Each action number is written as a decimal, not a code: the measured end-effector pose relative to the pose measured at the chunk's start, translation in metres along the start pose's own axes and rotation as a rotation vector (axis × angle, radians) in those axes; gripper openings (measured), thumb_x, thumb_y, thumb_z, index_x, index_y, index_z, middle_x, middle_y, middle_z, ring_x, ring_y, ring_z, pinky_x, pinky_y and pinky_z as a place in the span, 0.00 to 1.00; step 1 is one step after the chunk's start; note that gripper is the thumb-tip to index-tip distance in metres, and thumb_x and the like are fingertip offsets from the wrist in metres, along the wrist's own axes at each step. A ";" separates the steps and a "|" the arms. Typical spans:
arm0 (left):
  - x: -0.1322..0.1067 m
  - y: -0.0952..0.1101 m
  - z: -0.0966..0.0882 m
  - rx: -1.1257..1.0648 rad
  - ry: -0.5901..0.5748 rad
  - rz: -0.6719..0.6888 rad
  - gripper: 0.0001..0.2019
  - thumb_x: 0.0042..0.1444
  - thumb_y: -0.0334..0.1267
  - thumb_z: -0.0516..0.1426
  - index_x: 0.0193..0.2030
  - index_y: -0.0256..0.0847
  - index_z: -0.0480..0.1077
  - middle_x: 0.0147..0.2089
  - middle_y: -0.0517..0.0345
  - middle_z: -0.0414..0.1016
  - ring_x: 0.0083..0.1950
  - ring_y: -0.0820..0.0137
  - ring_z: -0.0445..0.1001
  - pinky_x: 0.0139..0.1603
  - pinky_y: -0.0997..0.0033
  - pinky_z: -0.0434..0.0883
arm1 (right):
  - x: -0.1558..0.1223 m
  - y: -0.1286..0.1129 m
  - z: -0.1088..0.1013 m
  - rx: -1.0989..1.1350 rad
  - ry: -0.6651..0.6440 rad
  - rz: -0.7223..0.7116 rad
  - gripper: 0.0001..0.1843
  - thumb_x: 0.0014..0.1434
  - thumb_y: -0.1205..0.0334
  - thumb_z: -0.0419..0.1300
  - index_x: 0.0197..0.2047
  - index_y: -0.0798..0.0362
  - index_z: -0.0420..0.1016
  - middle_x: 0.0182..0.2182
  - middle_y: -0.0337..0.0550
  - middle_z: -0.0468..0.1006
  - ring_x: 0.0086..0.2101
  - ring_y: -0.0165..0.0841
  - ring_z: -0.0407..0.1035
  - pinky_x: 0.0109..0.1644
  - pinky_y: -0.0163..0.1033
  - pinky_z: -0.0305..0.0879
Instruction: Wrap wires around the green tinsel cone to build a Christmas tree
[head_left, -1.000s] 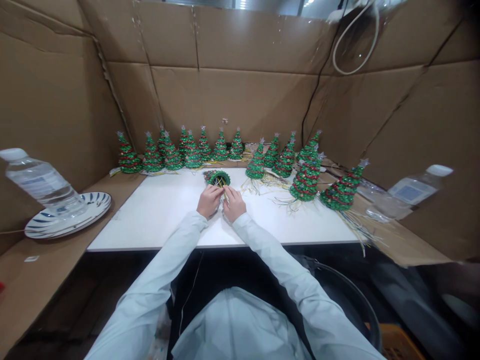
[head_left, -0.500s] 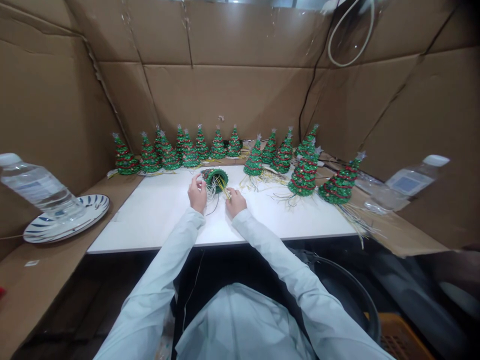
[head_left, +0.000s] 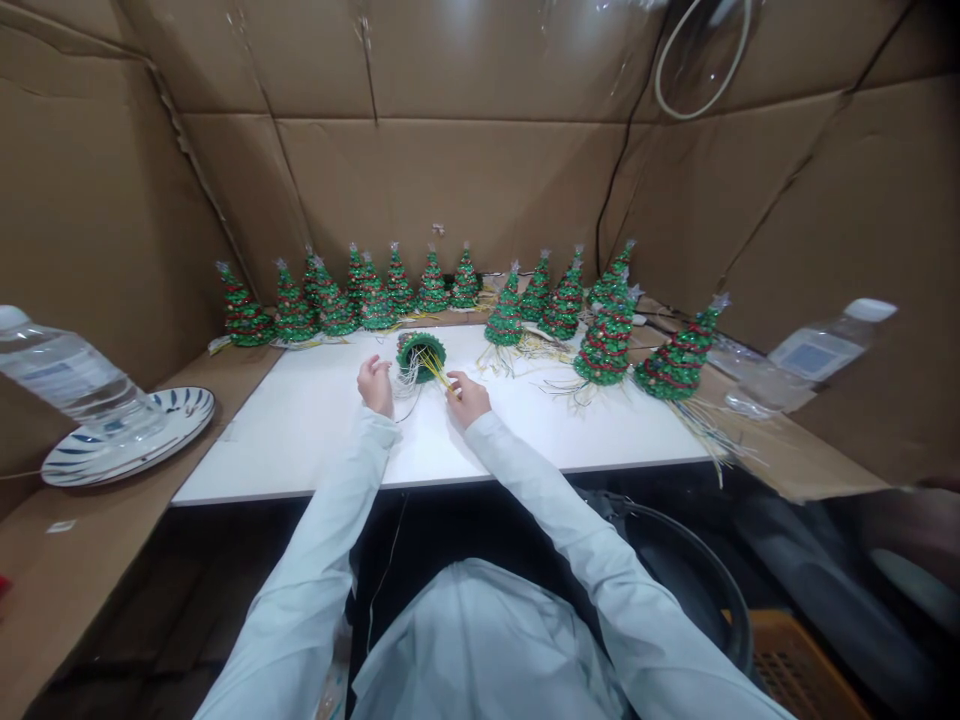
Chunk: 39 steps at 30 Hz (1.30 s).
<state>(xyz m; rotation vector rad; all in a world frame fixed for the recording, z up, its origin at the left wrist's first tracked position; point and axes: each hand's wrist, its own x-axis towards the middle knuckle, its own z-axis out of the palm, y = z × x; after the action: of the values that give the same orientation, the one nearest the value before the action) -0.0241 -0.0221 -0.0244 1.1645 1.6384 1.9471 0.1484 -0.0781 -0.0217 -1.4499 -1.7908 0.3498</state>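
A small green Christmas tree [head_left: 409, 346] lies on its side on the white board, its hollow round base facing me. White and yellow wires spill out of that base. My right hand [head_left: 468, 398] pinches the bundle of yellow wires [head_left: 433, 364] and draws it toward the right. Left of the base is my left hand [head_left: 376, 385], fingers apart and slightly curled, holding nothing that I can see. Loose white wires [head_left: 409, 375] hang between it and the tree.
Several finished-looking trees [head_left: 375, 300] stand along the back, and more trees [head_left: 604, 345] with trailing wires stand on the right. A water bottle [head_left: 82, 380] on a plate [head_left: 187, 410] is at left; another bottle [head_left: 810, 355] leans at right. Cardboard walls [head_left: 480, 170] enclose the table.
My left hand has let go of the tree and moved a little left. The yellow wires are now spread more clearly between the base and my right hand.
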 end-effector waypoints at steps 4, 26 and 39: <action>0.001 0.002 0.000 -0.172 0.004 -0.126 0.15 0.47 0.42 0.54 0.39 0.36 0.69 0.29 0.58 0.70 0.31 0.74 0.68 0.34 0.73 0.64 | -0.001 -0.001 -0.001 0.031 -0.079 -0.042 0.18 0.51 0.69 0.54 0.47 0.51 0.66 0.34 0.38 0.75 0.27 0.28 0.68 0.41 0.35 0.64; 0.005 0.025 -0.014 -0.402 -0.053 -0.323 0.14 0.36 0.36 0.58 0.33 0.33 0.71 0.27 0.55 0.73 0.23 0.78 0.67 0.24 0.78 0.60 | -0.003 -0.003 -0.003 0.024 -0.100 -0.024 0.18 0.52 0.68 0.54 0.48 0.49 0.66 0.35 0.37 0.74 0.27 0.27 0.66 0.43 0.36 0.63; 0.008 0.014 -0.011 -0.404 0.028 -0.308 0.14 0.36 0.34 0.57 0.32 0.31 0.74 0.27 0.53 0.74 0.25 0.75 0.69 0.29 0.74 0.66 | -0.003 -0.002 -0.001 0.007 -0.132 -0.026 0.18 0.52 0.68 0.54 0.48 0.48 0.65 0.35 0.37 0.74 0.28 0.27 0.67 0.42 0.35 0.64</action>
<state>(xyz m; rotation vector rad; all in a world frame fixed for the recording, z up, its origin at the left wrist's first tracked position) -0.0340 -0.0282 -0.0081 0.6894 1.2637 1.9709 0.1478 -0.0814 -0.0206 -1.4259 -1.9100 0.4470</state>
